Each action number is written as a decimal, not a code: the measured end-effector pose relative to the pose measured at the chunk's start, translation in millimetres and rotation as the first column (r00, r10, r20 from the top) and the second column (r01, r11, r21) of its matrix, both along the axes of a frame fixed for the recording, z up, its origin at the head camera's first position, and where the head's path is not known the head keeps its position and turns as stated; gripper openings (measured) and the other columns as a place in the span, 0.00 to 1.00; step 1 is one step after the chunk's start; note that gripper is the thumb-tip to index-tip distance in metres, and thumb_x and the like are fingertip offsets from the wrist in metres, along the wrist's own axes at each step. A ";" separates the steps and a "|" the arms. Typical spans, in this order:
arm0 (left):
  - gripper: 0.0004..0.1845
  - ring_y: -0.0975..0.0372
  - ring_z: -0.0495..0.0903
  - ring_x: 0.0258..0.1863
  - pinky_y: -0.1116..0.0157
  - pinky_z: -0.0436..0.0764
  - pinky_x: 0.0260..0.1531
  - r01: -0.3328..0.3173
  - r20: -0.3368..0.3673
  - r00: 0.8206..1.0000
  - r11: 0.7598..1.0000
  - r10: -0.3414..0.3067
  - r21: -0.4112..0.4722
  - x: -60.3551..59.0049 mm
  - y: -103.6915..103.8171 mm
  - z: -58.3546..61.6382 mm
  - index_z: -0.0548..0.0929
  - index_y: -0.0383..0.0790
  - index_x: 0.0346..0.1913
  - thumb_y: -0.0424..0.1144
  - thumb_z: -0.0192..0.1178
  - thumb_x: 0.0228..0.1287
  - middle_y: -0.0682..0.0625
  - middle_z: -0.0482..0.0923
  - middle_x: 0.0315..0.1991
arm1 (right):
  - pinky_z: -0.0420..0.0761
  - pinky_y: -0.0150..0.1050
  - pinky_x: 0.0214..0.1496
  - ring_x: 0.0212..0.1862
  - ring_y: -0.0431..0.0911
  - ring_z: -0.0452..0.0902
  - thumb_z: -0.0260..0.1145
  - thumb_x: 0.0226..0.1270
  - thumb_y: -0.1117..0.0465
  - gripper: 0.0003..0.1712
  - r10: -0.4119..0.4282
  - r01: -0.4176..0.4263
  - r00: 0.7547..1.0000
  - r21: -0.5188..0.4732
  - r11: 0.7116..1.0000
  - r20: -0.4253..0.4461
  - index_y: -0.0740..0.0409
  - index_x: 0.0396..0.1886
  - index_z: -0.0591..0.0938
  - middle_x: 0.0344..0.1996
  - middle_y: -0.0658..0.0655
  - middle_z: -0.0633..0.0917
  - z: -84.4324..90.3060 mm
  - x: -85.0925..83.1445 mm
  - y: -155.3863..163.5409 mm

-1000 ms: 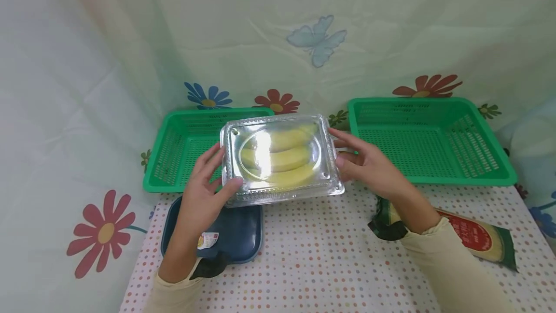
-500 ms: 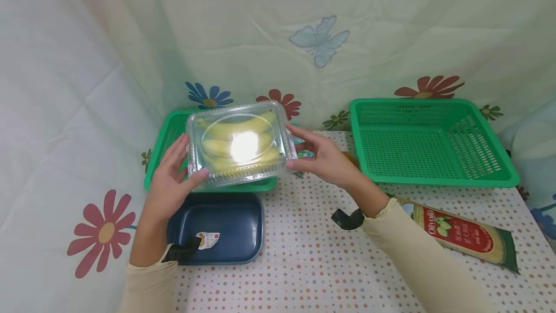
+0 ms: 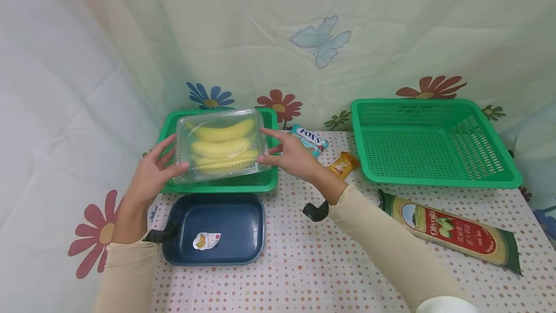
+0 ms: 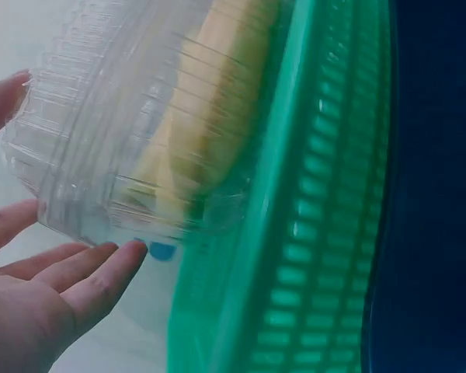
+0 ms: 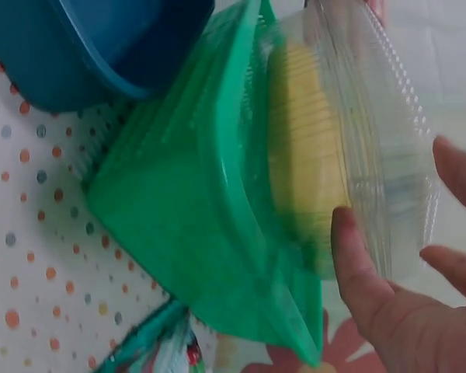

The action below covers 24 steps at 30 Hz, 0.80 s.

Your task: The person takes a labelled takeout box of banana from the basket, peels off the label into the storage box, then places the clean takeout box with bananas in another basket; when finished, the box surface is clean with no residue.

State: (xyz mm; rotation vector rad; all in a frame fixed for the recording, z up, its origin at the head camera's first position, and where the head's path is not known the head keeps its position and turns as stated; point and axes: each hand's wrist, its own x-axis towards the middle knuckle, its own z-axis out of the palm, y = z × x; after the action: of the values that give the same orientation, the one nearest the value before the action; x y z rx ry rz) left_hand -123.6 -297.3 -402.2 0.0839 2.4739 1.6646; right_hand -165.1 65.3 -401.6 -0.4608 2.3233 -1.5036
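Observation:
A clear plastic clamshell box (image 3: pixel 221 146) with several bananas (image 3: pixel 223 149) inside sits low in the left green basket (image 3: pixel 219 189), tilted, its top standing above the rim. My left hand (image 3: pixel 149 173) holds the box's left end, with the thumb at the near corner and the fingers along the side. At the other end, my right hand (image 3: pixel 293 156) holds it between thumb and spread fingers. In the left wrist view, the fingertips (image 4: pixel 132 252) lie right at the box's edge. The right wrist view has the thumb (image 5: pixel 353 256) against its side.
A dark blue tray (image 3: pixel 217 257) with a banana sticker (image 3: pixel 206 240) lies in front of the left basket. Between the baskets are a FOX'S candy bag (image 3: pixel 310 140) and an orange packet (image 3: pixel 344 164). A second green basket (image 3: pixel 408 158) stands right, behind a spaghetti pack (image 3: pixel 453 231).
Both hands have carried the box of bananas leftward and down, from in front of the gap between the baskets into the left basket. The candy bag and orange packet have come into view.

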 end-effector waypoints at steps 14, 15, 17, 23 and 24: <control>0.47 0.43 0.51 0.81 0.62 0.73 0.68 0.136 0.111 0.986 0.988 -0.128 -0.070 -33.3 -30.5 -18.9 0.46 0.48 0.84 0.41 0.65 0.72 0.45 0.42 0.84 | 0.82 0.38 0.40 0.43 0.48 0.83 0.71 0.69 0.62 0.47 -0.111 0.106 0.989 0.053 0.993 0.099 0.45 0.82 0.58 0.66 0.59 0.78 -15.9 1.1 -44.4; 0.47 0.42 0.52 0.80 0.67 0.74 0.65 0.147 0.115 0.984 0.986 -0.139 -0.072 -35.0 -32.6 -20.3 0.47 0.48 0.84 0.40 0.64 0.72 0.44 0.43 0.84 | 0.80 0.37 0.36 0.39 0.46 0.82 0.71 0.69 0.62 0.47 -0.112 0.106 0.989 0.064 0.992 0.098 0.45 0.82 0.58 0.59 0.59 0.81 -16.7 1.5 -46.9; 0.46 0.40 0.53 0.80 0.75 0.74 0.59 0.163 0.127 0.980 0.984 -0.153 -0.074 -37.6 -37.0 -22.9 0.47 0.48 0.84 0.38 0.64 0.72 0.43 0.43 0.84 | 0.75 0.35 0.30 0.29 0.44 0.76 0.71 0.70 0.62 0.47 -0.111 0.102 0.989 0.086 0.991 0.101 0.45 0.82 0.58 0.39 0.58 0.84 -18.3 1.8 -51.6; 0.45 0.39 0.54 0.79 0.75 0.73 0.61 0.182 0.161 0.973 0.980 -0.167 -0.080 -44.0 -45.7 -30.2 0.47 0.46 0.84 0.35 0.62 0.73 0.42 0.42 0.84 | 0.73 0.38 0.30 0.23 0.47 0.72 0.70 0.71 0.61 0.47 -0.101 0.084 0.988 0.151 0.985 0.113 0.46 0.83 0.57 0.37 0.58 0.85 -22.9 1.9 -62.4; 0.45 0.38 0.54 0.79 0.71 0.73 0.64 0.187 0.167 0.971 0.979 -0.171 -0.083 -44.8 -46.6 -31.5 0.46 0.45 0.84 0.35 0.62 0.73 0.41 0.42 0.84 | 0.76 0.40 0.35 0.29 0.48 0.78 0.70 0.71 0.61 0.46 -0.100 0.081 0.989 0.161 0.984 0.112 0.47 0.83 0.57 0.49 0.60 0.86 -23.6 1.9 -63.7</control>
State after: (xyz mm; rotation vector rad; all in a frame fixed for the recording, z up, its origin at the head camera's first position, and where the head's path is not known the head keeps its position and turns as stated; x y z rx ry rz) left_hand -168.4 -343.9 -433.7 0.1517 2.3486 1.4172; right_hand -163.2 1.6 -425.2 -0.2200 2.3720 -1.3354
